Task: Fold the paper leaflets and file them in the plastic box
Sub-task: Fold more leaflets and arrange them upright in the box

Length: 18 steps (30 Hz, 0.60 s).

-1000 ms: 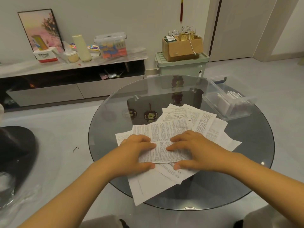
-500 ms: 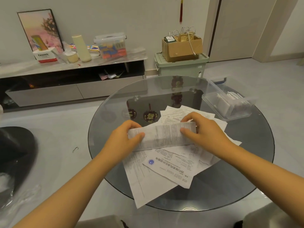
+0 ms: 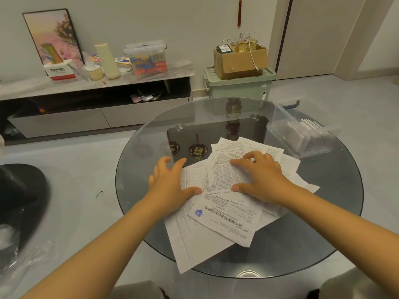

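On the round smoked-glass table [image 3: 336, 212], near its middle, a folded white leaflet covered in small black print [image 3: 212, 178] lies on top of a loose heap of unfolded white printed leaflets [image 3: 220, 221] that spreads toward six o'clock. At nine o'clock of the folded leaflet the left hand [image 3: 170, 184] rests with fingers spread and thumb pressing the paper's near left corner, while at three o'clock the right hand [image 3: 259, 175] lies flat on it, fingers straight, holding it down. Toward two o'clock, at the table's edge, stands the clear rectangular plastic box [image 3: 302, 134] with folded white leaflets standing inside.
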Available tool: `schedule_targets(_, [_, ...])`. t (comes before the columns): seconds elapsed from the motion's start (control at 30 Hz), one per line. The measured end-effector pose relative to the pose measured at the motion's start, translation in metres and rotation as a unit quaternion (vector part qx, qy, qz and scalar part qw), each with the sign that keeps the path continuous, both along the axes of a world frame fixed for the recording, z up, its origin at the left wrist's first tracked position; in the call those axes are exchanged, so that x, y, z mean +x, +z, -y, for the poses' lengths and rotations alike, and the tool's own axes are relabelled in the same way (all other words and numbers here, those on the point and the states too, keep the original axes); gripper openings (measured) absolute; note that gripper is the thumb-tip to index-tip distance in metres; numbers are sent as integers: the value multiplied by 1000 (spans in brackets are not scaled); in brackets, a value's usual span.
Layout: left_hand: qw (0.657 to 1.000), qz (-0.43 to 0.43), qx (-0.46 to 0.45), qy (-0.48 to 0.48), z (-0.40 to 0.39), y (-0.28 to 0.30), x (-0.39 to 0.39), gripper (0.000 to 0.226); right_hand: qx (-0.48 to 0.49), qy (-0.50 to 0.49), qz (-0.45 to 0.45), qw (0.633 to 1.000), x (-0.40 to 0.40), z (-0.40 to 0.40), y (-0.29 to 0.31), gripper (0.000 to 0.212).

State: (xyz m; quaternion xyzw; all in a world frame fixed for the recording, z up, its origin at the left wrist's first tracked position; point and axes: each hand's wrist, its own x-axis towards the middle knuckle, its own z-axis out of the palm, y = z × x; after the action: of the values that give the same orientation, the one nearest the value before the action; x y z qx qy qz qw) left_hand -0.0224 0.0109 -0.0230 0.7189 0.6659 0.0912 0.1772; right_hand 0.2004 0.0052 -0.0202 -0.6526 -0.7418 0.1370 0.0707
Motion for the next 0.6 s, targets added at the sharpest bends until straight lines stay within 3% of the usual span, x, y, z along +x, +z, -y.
schedule_targets(0.17, [987, -28, 125, -99, 7, 1, 5, 46, -1, -5, -30, 1000, 11, 6, 11, 42])
schedule_targets(0.27, [980, -28, 121, -157, 15, 2, 14, 27, 0, -6, -77, 997, 15, 12, 14, 26])
schedule_targets(0.37, [976, -5, 105, -192, 21, 4, 20, 33, -37, -6, -131, 991, 19, 20, 16, 21])
schedule_targets(0.5, [972, -54, 44, -226, 29, 8, 23, 60, -105, 12, -177, 979, 22, 34, 18, 22])
schedule_targets(0.6, [967, -38, -13, -251, 37, 11, 21, 83, -110, 37, -197, 974, 23, 41, 18, 21])
